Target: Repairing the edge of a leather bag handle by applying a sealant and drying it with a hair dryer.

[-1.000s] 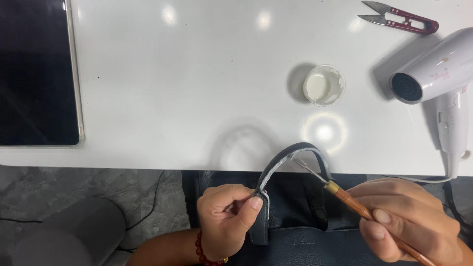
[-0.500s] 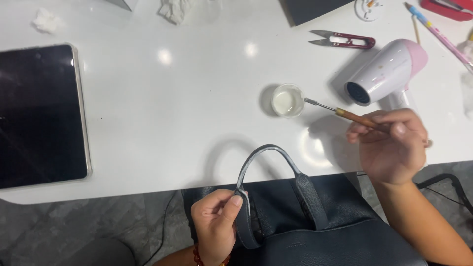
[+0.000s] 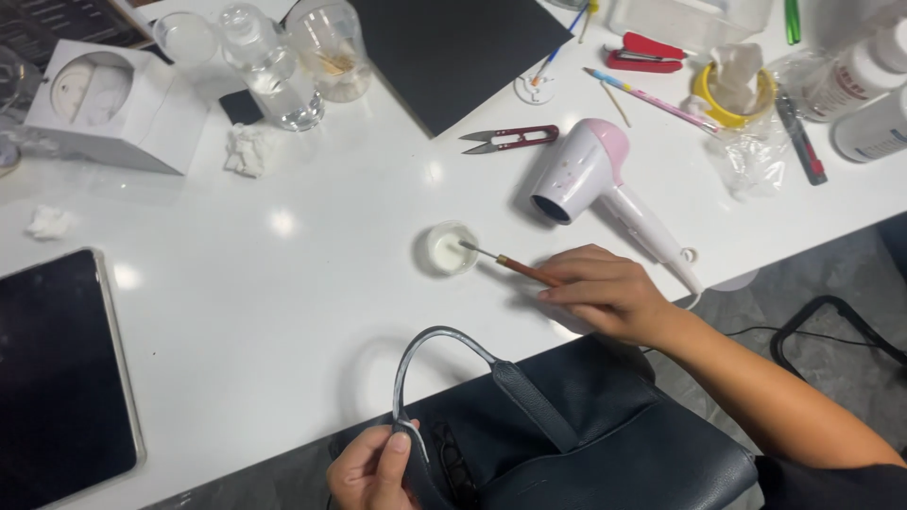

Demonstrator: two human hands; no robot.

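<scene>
Your right hand (image 3: 609, 293) was out over the white desk (image 3: 283, 312), its grip clenched around a thin brush (image 3: 515, 265) with a reddish-brown handle, and the bristle tip lay inside the small round dish (image 3: 449, 248) of whitish liquid near the middle of the desk. Your left hand (image 3: 373, 469) sat low at the near edge, its grip pinching the lower end of the handle strap (image 3: 444, 345) of a dark navy bag (image 3: 614, 444), thumb on top of the strap. That strap arched up from your fingers over the desk edge and came back down to the bag body, which rested below the desk edge in front of you; the strap's edge looked pale grey along the arch. Just beyond your right hand lay a pink and white hair dryer (image 3: 595, 184), its nozzle turned toward the dish and its handle running down toward your wrist. Farther back, a pair of small red thread snips (image 3: 510, 141) lay near a black sheet (image 3: 453, 47). A dark tablet (image 3: 57, 378) lay flat at the left edge of the desk, well apart from both hands. At the far left stood a white box (image 3: 113, 109), clear glass jars (image 3: 283, 57) beside it, and a crumpled tissue (image 3: 248, 149) near them.
</scene>
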